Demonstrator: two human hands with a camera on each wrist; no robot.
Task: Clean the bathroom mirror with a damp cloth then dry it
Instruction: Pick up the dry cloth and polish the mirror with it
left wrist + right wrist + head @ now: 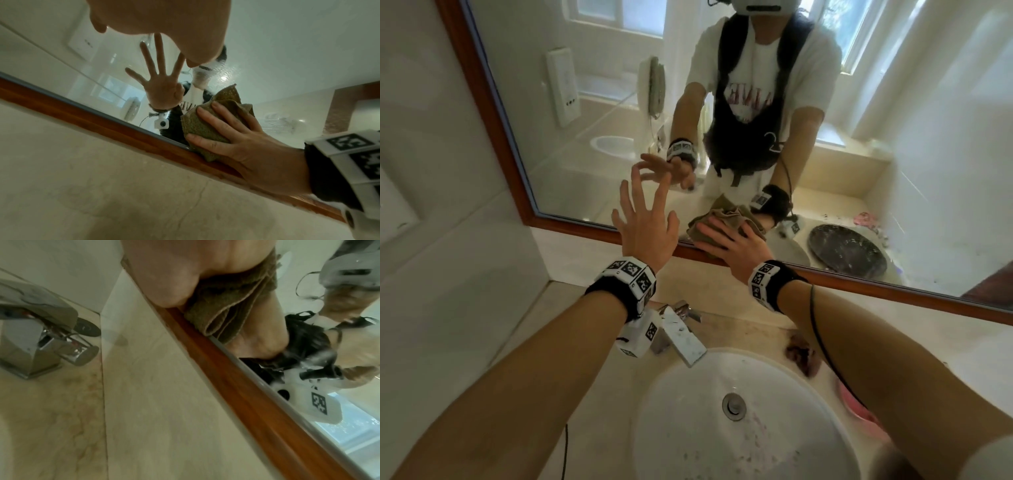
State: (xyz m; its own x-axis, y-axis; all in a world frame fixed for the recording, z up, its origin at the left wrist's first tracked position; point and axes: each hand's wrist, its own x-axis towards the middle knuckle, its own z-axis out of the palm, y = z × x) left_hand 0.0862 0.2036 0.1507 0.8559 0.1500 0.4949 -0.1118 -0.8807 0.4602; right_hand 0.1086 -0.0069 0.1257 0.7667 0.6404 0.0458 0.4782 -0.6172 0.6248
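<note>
Forearms fill the lower corners of the head view, reaching up toward the mirror [592,113] that takes the upper half of the frame. Right of centre, the right hand [734,245] lies with fingers spread and gently bent over a bunched olive-brown cloth [726,214], pressing it to the glass at the mirror's lower edge, where the cloth overlaps the brown wooden frame [482,102]. The left-wrist view shows the same: the cloth [200,124] under the fingers [222,113], its bottom corner hanging onto the frame. Left of it, the left hand [645,222] is held wide, fingers splayed and straight, holding nothing; whether its fingertips touch the glass I cannot tell.

Below the hands, at the bottom centre of the frame, a white basin [739,421] is sunk into the beige surface [739,308]; it holds faint pinkish specks near the metal drain [734,405]. A chrome tap [678,329] stands behind it. A dark stain [801,356] marks the surface right of the tap, and a pink dish [854,404] shows at the basin's right side, partly behind the right arm.
</note>
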